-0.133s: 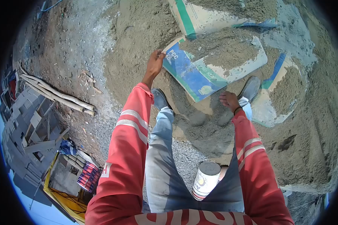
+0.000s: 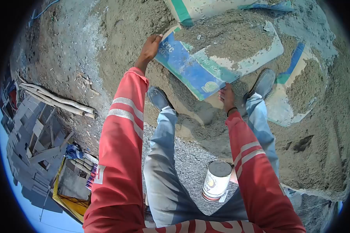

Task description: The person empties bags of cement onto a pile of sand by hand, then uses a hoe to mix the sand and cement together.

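Observation:
A cement bag (image 2: 182,66), blue, green and white and marked "PCC", lies on the sand in front of me with damp-looking sand heaped over its far part. My left hand (image 2: 150,48) is closed on its upper left corner. At the near edge, beside the round emblem, my right hand (image 2: 227,97) has its fingers curled against the bag; part of the grip is hidden. My shoes (image 2: 160,98) stand on either side of the bag's near edge.
Another sand-covered bag (image 2: 182,13) lies beyond, and one more (image 2: 280,103) is at the right. A white bucket (image 2: 216,182) stands between my legs on gravel. Wooden poles (image 2: 58,99) lie at left, near stacked grey blocks (image 2: 23,136). Sand (image 2: 319,155) spreads to the right.
My right hand has moved up against the bag's near edge and closed there. The left hand stays on the corner. The view has shifted slightly.

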`<state>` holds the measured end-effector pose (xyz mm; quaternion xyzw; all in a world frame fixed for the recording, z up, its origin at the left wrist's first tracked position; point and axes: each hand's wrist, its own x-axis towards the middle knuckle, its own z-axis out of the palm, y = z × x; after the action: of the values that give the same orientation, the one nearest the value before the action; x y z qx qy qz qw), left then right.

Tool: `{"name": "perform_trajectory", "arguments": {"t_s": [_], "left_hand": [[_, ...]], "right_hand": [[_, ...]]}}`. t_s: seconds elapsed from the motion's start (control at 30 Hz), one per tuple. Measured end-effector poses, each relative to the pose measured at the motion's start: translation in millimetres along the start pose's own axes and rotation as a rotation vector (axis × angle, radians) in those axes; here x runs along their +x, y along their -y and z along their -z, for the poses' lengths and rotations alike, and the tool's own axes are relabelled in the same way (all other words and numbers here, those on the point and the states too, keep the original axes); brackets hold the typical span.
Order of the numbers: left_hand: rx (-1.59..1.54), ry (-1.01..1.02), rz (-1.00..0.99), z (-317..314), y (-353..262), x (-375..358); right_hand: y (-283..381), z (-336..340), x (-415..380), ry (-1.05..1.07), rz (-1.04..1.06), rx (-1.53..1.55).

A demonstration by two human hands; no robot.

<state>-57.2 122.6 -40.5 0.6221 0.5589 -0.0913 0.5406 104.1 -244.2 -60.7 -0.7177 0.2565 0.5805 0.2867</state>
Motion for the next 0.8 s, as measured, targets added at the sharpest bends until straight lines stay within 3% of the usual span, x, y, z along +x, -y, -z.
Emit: {"name": "perform_trajectory", "arguments": {"t_s": [0.03, 0.07, 0.13, 0.23, 0.37, 0.57, 0.63, 0.73, 0.8], "left_hand": [[0.011, 0.026, 0.069, -4.3, 3.5, 7.8], [0.021, 0.038, 0.080, -9.6, 12.9, 12.3], [0.107, -0.139, -0.002, -15.1, 23.3, 28.0], [0.196, -0.132, 0.079, -10.5, 77.1, 81.4], [0.274, -0.189, 0.076, -29.8, 21.3, 30.2], [0.424, -0.306, -0.036, -47.8, 33.8, 11.1], [0.565, -0.544, -0.124, -64.4, 28.9, -11.5], [0.455, -0.391, -0.093, -61.8, -1.2, -62.7], [0.424, -0.362, -0.137, -59.6, 13.9, -73.2]], "right_hand": [[-5.8, -10.5, -0.2, -0.058, 0.098, 0.124], [-13.8, -19.4, -3.4, -0.060, 0.081, 0.131], [-20.3, -28.9, -8.4, -0.015, 0.079, 0.264], [-28.0, -34.5, 3.2, 0.037, 0.062, 0.372], [-36.5, -35.8, 12.4, 0.068, 0.059, 0.393], [-36.8, -22.1, 3.4, -0.009, 0.064, 0.296], [-40.6, -13.7, -10.3, 0.014, 0.073, 0.292], [-55.1, -6.9, -23.5, 0.020, 0.075, 0.289], [-58.7, -13.5, -30.8, -0.006, 0.070, 0.298]]}}
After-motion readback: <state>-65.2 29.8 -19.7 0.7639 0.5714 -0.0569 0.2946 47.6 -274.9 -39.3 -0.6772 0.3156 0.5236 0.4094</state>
